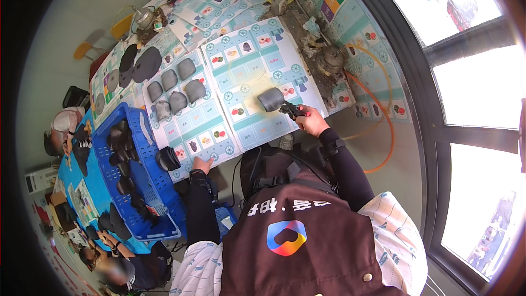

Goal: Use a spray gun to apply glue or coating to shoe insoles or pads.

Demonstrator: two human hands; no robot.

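In my right hand (313,123) is a grimy dark spray gun (291,110), its front end close to a rounded dark grey piece (270,100). That piece lies on a printed board (249,79), with yellowish staining on the paper around it. My left hand (203,165) rests at the near edge of the neighbouring printed board (189,131), fingers apart and partly hidden. Beside it lies a small stack of dark curved pieces (167,159). Farther up, several similar grey pieces (177,101) are spread in two rows.
On the left, a blue basket (175,216) contains dark pieces. Flat dark pieces (147,64) lie beyond it. An orange hose (393,137) loops by the right wall. A kettle (143,17) stands at the back. Other people (118,268) sit at a blue-covered table on the left.
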